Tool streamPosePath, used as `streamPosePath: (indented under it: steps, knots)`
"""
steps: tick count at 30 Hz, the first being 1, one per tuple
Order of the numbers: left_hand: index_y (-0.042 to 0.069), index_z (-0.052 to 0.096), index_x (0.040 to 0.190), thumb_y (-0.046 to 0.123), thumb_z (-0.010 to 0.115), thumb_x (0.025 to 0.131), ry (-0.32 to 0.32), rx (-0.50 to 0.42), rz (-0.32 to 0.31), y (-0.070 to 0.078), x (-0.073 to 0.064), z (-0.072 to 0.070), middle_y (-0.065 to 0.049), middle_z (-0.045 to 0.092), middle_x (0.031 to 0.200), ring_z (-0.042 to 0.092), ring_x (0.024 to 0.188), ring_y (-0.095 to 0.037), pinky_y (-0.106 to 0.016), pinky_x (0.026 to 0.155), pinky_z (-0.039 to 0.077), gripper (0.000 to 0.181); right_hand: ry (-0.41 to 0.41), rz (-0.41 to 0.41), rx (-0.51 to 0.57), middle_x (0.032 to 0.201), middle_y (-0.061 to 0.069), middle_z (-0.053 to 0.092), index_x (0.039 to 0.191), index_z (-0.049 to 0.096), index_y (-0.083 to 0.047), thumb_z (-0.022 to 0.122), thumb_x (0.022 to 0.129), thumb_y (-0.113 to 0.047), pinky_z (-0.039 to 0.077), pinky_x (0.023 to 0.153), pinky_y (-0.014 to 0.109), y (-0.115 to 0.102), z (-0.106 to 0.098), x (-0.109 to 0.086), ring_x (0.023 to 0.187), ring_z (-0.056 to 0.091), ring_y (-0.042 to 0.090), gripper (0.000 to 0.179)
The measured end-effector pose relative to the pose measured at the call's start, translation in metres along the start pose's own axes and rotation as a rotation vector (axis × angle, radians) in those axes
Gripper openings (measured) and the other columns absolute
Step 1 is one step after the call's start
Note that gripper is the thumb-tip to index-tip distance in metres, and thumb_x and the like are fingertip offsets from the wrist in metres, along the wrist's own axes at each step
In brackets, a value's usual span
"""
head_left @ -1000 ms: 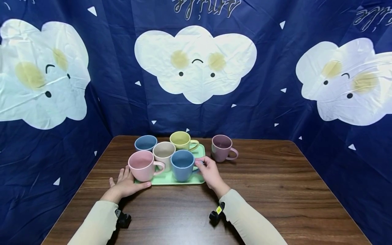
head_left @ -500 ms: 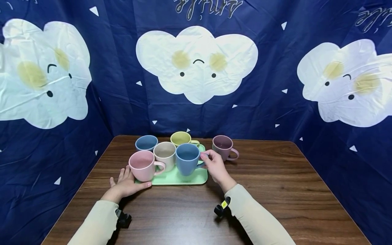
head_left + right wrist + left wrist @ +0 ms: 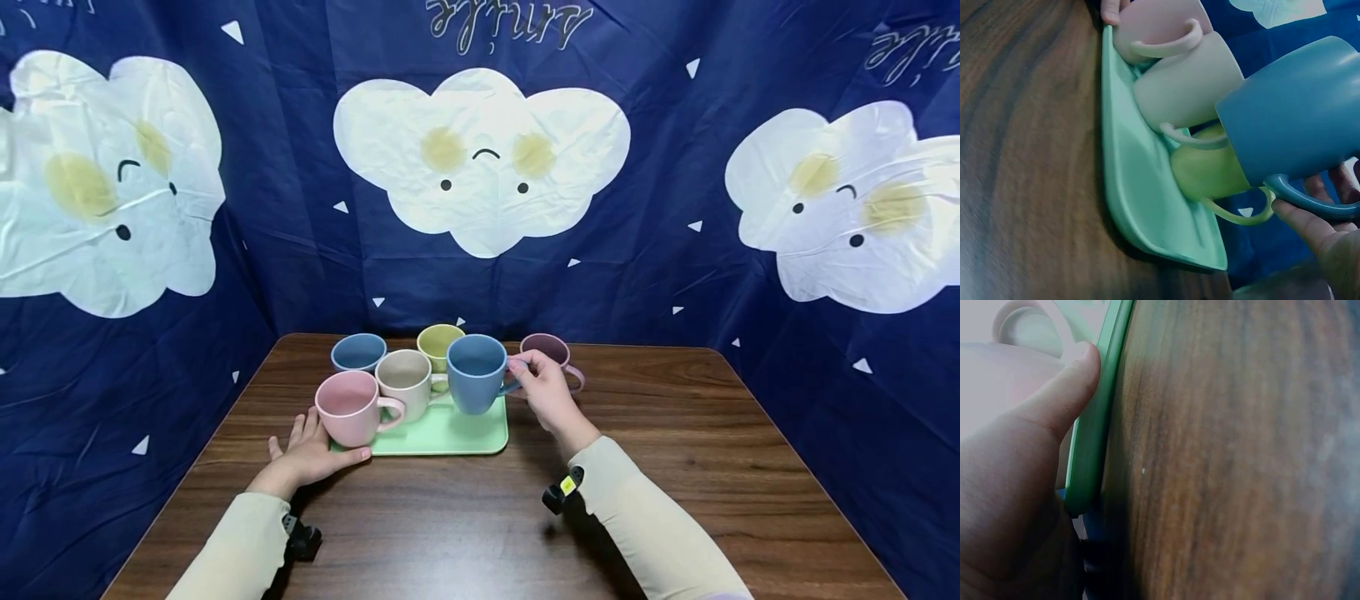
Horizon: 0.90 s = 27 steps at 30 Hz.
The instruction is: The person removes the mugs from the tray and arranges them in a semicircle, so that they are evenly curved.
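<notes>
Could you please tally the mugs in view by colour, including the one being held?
Blue mugs: 2
Pink mug: 1
Cream mug: 1
Yellow mug: 1
Purple mug: 1
Total: 6

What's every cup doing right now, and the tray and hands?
Front blue mug: held up above the tray
Right hand: holding that mug's handle
Pink mug: upright on the tray
Cream mug: upright on the tray
Yellow mug: upright, partly hidden
Back blue mug: upright, base hidden
Purple mug: upright, off the tray, partly hidden
Green tray: flat on the table
Left hand: spread at the tray's corner
</notes>
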<state>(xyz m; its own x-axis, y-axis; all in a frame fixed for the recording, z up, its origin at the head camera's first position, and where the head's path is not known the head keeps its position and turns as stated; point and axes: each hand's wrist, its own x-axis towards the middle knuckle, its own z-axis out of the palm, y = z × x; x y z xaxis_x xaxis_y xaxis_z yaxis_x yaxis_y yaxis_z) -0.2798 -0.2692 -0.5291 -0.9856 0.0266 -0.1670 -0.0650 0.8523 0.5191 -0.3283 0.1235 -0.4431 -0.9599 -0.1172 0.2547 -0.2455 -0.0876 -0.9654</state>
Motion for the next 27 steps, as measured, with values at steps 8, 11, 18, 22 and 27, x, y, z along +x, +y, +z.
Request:
streamPosePath:
  steps: [8, 11, 18, 22, 27]
  knots:
    - [-0.012, 0.003, 0.156, 0.087, 0.064, 0.069, -0.018, -0.019, -0.001, 0.003, -0.004, -0.002, -0.04, -0.007, 0.159, -0.012, 0.146, -0.058, -0.081, 0.097, -0.022, 0.145, 0.063, 0.0, -0.023, 0.095, 0.001, 0.065, 0.096, 0.063, 0.0, 0.058, 0.102, -0.004, 0.061, 0.071, 0.038, -0.017, -0.014, 0.008, 0.087, 0.065, 0.018, 0.01]
    - [-0.01, 0.003, 0.157, 0.088, 0.063, 0.069, -0.013, -0.014, -0.001, 0.003, -0.003, -0.002, -0.039, -0.007, 0.16, -0.012, 0.147, -0.057, -0.081, 0.098, -0.021, 0.145, 0.072, -0.002, -0.035, 0.097, 0.002, 0.066, 0.097, 0.064, 0.0, 0.058, 0.103, -0.006, 0.061, 0.072, 0.039, -0.025, -0.018, 0.012, 0.09, 0.067, 0.02, 0.01]
    - [-0.012, 0.004, 0.156, 0.088, 0.063, 0.069, -0.005, -0.001, 0.004, 0.001, -0.003, -0.003, -0.04, -0.008, 0.159, -0.012, 0.146, -0.058, -0.082, 0.097, -0.021, 0.145, 0.059, 0.004, -0.074, 0.095, 0.006, 0.068, 0.104, 0.063, 0.002, 0.056, 0.104, -0.01, 0.059, 0.081, 0.05, -0.04, -0.03, 0.018, 0.088, 0.069, 0.017, 0.014]
    - [-0.012, 0.004, 0.156, 0.088, 0.063, 0.069, -0.007, -0.002, 0.0, 0.0, -0.002, -0.002, -0.04, -0.007, 0.159, -0.012, 0.146, -0.058, -0.082, 0.097, -0.021, 0.145, 0.073, -0.007, -0.089, 0.093, 0.006, 0.067, 0.105, 0.061, 0.004, 0.056, 0.105, -0.011, 0.06, 0.08, 0.049, -0.049, -0.035, 0.02, 0.084, 0.069, 0.017, 0.016]
    - [-0.011, 0.004, 0.157, 0.089, 0.063, 0.068, -0.008, -0.004, -0.004, -0.001, -0.001, 0.0, -0.04, -0.007, 0.159, -0.012, 0.146, -0.057, -0.082, 0.096, -0.022, 0.146, 0.09, -0.021, -0.088, 0.09, 0.006, 0.065, 0.107, 0.06, 0.006, 0.055, 0.105, -0.01, 0.061, 0.076, 0.041, -0.058, -0.043, 0.022, 0.083, 0.068, 0.014, 0.017]
